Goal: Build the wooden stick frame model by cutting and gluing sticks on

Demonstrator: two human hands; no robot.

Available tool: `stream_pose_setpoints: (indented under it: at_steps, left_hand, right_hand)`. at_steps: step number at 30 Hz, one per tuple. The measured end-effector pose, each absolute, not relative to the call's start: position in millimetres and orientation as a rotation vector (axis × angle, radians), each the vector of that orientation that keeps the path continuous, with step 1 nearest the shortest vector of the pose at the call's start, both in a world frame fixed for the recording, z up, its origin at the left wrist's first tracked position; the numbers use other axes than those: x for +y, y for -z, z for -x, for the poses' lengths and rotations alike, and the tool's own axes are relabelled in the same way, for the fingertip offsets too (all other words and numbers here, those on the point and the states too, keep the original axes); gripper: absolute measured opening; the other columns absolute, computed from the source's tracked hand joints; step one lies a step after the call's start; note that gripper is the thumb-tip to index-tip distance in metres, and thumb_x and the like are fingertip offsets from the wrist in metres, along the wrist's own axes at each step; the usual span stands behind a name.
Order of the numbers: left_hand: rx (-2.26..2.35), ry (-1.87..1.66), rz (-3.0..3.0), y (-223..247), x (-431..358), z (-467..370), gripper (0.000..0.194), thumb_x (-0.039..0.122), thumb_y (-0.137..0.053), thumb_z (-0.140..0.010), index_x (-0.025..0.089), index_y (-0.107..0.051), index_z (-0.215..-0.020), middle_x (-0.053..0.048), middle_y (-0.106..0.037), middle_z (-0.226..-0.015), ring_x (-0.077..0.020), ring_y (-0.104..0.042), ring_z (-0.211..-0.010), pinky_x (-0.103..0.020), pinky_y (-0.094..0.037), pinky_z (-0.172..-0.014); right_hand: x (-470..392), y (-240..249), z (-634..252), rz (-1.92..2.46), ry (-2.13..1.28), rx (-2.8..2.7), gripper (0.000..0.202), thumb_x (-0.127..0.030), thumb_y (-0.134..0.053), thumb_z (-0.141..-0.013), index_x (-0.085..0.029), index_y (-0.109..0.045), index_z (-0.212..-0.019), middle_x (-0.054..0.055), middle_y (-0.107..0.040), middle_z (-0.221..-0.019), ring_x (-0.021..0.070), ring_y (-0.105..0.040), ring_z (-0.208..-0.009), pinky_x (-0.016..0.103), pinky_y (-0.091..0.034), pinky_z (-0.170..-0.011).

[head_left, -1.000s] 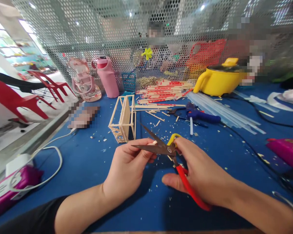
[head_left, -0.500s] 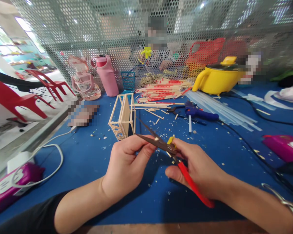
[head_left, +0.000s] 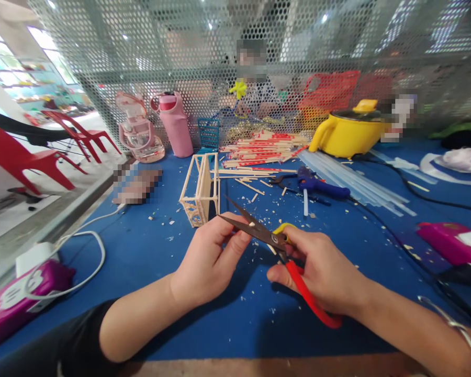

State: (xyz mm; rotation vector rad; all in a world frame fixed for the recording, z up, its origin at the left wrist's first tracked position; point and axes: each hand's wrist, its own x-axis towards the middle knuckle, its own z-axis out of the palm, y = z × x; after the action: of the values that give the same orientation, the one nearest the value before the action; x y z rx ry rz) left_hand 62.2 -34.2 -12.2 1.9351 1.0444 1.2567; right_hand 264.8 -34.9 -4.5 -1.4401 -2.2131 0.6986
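My right hand (head_left: 317,267) is closed on a pair of scissors (head_left: 265,234), one handle yellow and the other red, with the dark blades parted and pointing left. My left hand (head_left: 215,256) pinches a thin wooden stick between thumb and fingertips, right beside the blades. Most of that stick is hidden by fingers and blade; a pale end shows between the blades. Just beyond my left hand a small frame of glued wooden sticks (head_left: 200,199) stands upright on the blue tabletop (head_left: 149,262).
A pile of red-marked sticks (head_left: 262,149) lies at the back, near a blue glue gun (head_left: 324,186) and clear glue sticks (head_left: 361,180). A yellow pot (head_left: 349,136), pink bottle (head_left: 175,125) and clear bottle (head_left: 141,139) stand by the mesh screen (head_left: 172,47). Purple power strips flank both sides.
The view has shifted slightly. Both hands keep their grip, and the scissors' yellow handle shows more plainly, the handles looking slightly turned; the blades remain parted around the stick.
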Motion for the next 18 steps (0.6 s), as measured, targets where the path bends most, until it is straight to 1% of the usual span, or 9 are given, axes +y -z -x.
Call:
stream_pose_setpoints:
  at_steps: [2,5,9,12,15,17,18]
  left_hand:
    - [1.048,-1.245,-1.996,11.8,-34.5,-61.5,0.016,0.02,-0.049,-0.092,0.018,-0.065,-0.09,-0.002,-0.069,-0.086,-0.01,-0.061,-0.073,-0.02,-0.047,-0.066]
    - [1.087,-1.284,-2.048,11.0,-35.4,-61.3,0.015,0.017,-0.05,-0.092,0.019,-0.065,-0.089,-0.001,-0.068,-0.084,-0.0096,-0.06,-0.073,-0.02,-0.046,-0.068]
    - [1.054,-1.307,-2.115,9.0,-36.8,-64.1,0.015,0.012,-0.051,-0.089,0.018,-0.065,-0.087,-0.002,-0.068,-0.084,-0.0107,-0.06,-0.074,-0.021,-0.047,-0.069]
    - [1.013,-1.315,-2.151,7.4,-37.8,-67.6,0.017,0.01,-0.05,-0.088,0.018,-0.065,-0.084,-0.003,-0.068,-0.083,-0.0114,-0.061,-0.076,-0.021,-0.047,-0.069]
    - [0.998,-1.352,-2.171,7.0,-38.9,-69.9,0.016,0.01,-0.051,-0.088,0.018,-0.065,-0.085,-0.003,-0.068,-0.082,-0.0119,-0.061,-0.075,-0.022,-0.047,-0.069]
    - [0.989,-1.366,-2.187,7.2,-39.6,-70.2,0.015,0.01,-0.051,-0.088,0.017,-0.065,-0.085,-0.003,-0.068,-0.082,-0.0122,-0.061,-0.076,-0.022,-0.047,-0.07]
    - [0.984,-1.368,-2.199,7.4,-39.8,-70.1,0.016,0.01,-0.051,-0.087,0.017,-0.065,-0.084,-0.004,-0.068,-0.082,-0.0121,-0.061,-0.076,-0.022,-0.047,-0.071]
  right_hand:
    - [-34.8,4.0,-263.9,1.45,-0.732,-2.211,0.042,-0.058,-0.069,-0.068,-0.024,-0.043,-0.069,-0.005,-0.048,-0.057,0.012,-0.041,-0.052,0.026,-0.032,-0.048]
    - [-34.5,2.2,-260.8,1.486,-0.745,-2.184,0.042,-0.058,-0.069,-0.067,-0.024,-0.044,-0.072,-0.004,-0.051,-0.061,0.0127,-0.042,-0.054,0.027,-0.033,-0.05]
    - [-35.8,-0.9,-257.1,1.451,-0.719,-2.18,0.039,-0.05,-0.071,-0.067,-0.023,-0.044,-0.079,-0.001,-0.056,-0.073,0.0145,-0.046,-0.062,0.028,-0.036,-0.057]
    - [-37.2,0.1,-257.6,1.363,-0.626,-2.193,0.042,-0.053,-0.071,-0.067,-0.022,-0.045,-0.08,0.002,-0.058,-0.08,0.0172,-0.048,-0.069,0.03,-0.037,-0.061]
    - [-37.6,4.1,-259.6,1.314,-0.532,-2.184,0.042,-0.055,-0.069,-0.068,-0.022,-0.045,-0.079,0.003,-0.058,-0.079,0.0187,-0.05,-0.07,0.031,-0.036,-0.061]
    - [-37.3,7.3,-260.6,1.331,-0.521,-2.171,0.035,-0.049,-0.066,-0.072,-0.022,-0.045,-0.078,0.003,-0.059,-0.076,0.0183,-0.051,-0.068,0.03,-0.036,-0.06]
    - [-36.8,8.8,-261.0,1.354,-0.524,-2.165,0.029,-0.043,-0.065,-0.073,-0.023,-0.045,-0.078,0.002,-0.059,-0.075,0.0178,-0.051,-0.067,0.029,-0.037,-0.059]
